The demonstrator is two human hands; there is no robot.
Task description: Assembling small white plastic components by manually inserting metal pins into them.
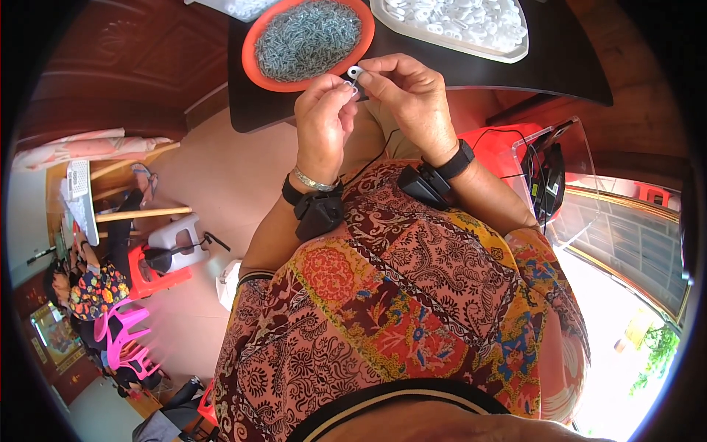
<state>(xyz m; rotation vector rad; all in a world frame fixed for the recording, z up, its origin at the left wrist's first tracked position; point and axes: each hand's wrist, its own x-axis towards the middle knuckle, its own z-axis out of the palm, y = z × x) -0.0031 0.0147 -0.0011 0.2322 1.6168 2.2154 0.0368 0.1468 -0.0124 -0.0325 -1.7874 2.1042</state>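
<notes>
Both my hands meet just in front of the table's near edge, fingertips almost touching. My right hand [414, 99] pinches a small white plastic ring piece [355, 71] with a dark hole between thumb and forefinger. Closed below it, my left hand [322, 121] grips a tiny pale looped piece [351, 89]; its exact kind is too small to tell. A thin dark line, perhaps a metal pin, shows between the two pieces. Beyond the left hand sits an orange bowl [367, 31] full of small metal nails or screws [309, 40]. A white tray [520, 56] holds many white plastic pieces [456, 18].
The dark table [563, 62] carries another pale container [239, 9] at the far left. A clear plastic box [582, 177] with black devices stands to my right on something red. Leftward are stools [180, 239], pink chairs [121, 328] and another person [99, 287].
</notes>
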